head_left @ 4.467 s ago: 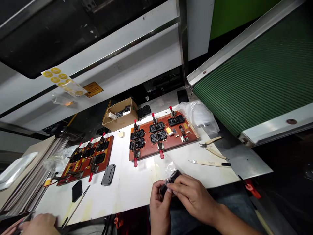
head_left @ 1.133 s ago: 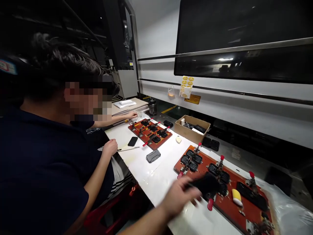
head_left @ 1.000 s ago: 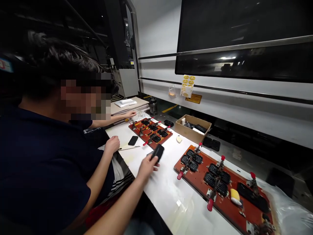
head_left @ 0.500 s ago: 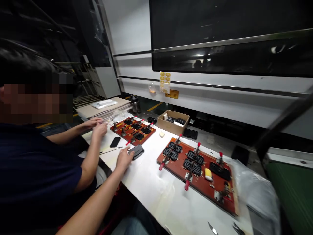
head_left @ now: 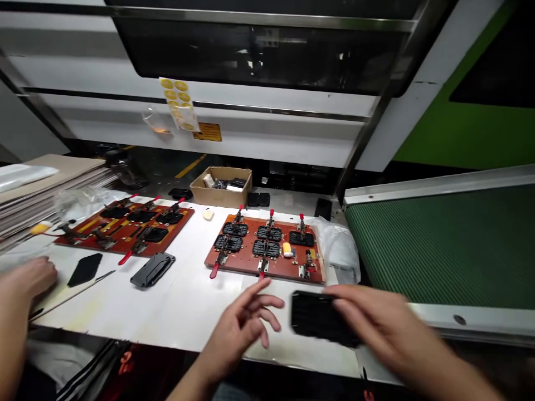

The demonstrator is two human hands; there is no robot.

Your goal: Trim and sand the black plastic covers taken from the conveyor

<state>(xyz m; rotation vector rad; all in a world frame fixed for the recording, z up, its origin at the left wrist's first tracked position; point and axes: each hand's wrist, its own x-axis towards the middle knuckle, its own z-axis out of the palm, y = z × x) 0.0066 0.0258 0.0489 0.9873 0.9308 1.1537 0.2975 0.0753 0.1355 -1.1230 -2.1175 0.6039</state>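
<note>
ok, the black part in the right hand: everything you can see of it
The black part is a flat, roughly rectangular piece, matt and plastic-looking, with faint ribbing on its face; motion blur hides finer detail. It lies about level, long side across the view, above the near edge of the white table. The right hand grips its right end. The left hand, fingers spread, is just left of it, not touching.

Between your left hand (head_left: 246, 323) and the grey case (head_left: 152, 269) the white table (head_left: 184, 301) lies bare, so you can pass there. Ahead, the red fixture board (head_left: 267, 250) with upright clamps blocks you; a conveyor (head_left: 438, 245) walls your right.
</note>
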